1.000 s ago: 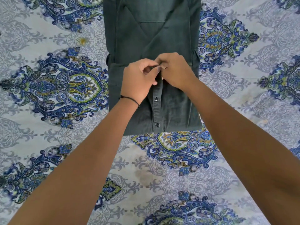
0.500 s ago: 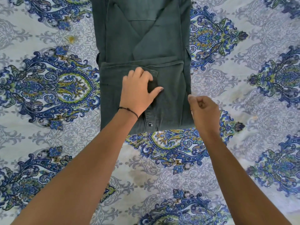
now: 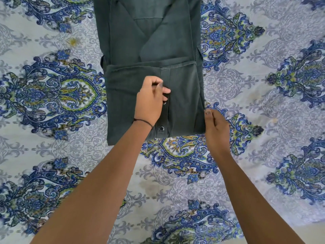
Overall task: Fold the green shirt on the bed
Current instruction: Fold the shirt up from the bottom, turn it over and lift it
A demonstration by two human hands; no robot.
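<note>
One shirt (image 3: 149,41) lies on one bed (image 3: 281,173), reaching from the middle of the view up to 12 o'clock. One fold line crosses it from 9 to 3 o'clock. Two snaps (image 3: 161,128) show on its front strip: one near the hem, and the upper snap (image 3: 164,103) at 12 o'clock from it, half hidden by a hand.

There are two hands: the left hand (image 3: 151,101) on the strip, and the right hand (image 3: 216,129) at 4 o'clock from it, at the shirt's edge. Two bare forearms (image 3: 105,173) enter from 7 and 5 o'clock. One black band (image 3: 142,121) circles the left wrist. One yellow spot (image 3: 73,41) marks the bed at 10 o'clock.
</note>
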